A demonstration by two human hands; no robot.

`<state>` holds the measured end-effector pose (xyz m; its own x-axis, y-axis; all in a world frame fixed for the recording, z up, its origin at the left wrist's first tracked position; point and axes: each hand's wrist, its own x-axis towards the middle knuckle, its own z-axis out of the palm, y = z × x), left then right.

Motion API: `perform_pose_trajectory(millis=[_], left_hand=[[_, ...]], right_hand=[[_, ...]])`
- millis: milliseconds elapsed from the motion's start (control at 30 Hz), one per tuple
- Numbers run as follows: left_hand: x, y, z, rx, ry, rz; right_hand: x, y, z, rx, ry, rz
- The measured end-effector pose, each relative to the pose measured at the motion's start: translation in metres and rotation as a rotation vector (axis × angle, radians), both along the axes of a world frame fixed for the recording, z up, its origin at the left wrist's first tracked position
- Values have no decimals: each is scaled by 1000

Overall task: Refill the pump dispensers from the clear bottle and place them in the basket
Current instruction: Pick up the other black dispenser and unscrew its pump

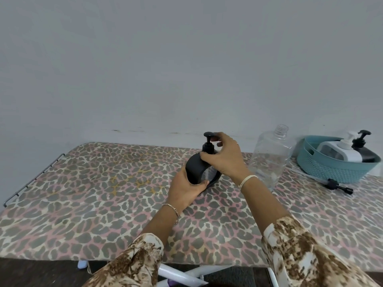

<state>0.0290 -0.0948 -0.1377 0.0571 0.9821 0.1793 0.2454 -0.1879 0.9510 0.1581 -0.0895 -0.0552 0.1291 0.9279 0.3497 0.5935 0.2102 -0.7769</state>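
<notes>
Head view, black dispenser point(196, 170) tilted at mid-table point(83, 193), left hand point(184, 191) wrapped round its base, right hand point(226, 160) fingers curled about its pump, uncapped clear bottle point(269, 158) upright just beside, basket point(331, 170) far right holding white dispenser point(342, 152) and second black dispenser point(364, 152), loose pump point(336, 185) in front.

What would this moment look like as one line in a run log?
left hand: holds black dispenser body | right hand: grips its pump | clear bottle: upright, uncapped | basket: white dispenser, second black dispenser inside
</notes>
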Motion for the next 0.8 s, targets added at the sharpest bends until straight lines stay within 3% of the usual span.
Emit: perform_pose_trajectory(millis=[233, 433, 633, 800], left_hand=[[1, -1, -1, -1, 23, 15], [2, -3, 1, -1, 92, 53], [2, -6, -1, 44, 145, 91], [4, -9, -2, 91, 212, 123]], right_hand=[[4, -4, 7, -66, -67, -45], [14, -16, 34, -31, 189, -53], [39, -44, 59, 77, 600, 21], [64, -67, 47, 221, 690, -88]])
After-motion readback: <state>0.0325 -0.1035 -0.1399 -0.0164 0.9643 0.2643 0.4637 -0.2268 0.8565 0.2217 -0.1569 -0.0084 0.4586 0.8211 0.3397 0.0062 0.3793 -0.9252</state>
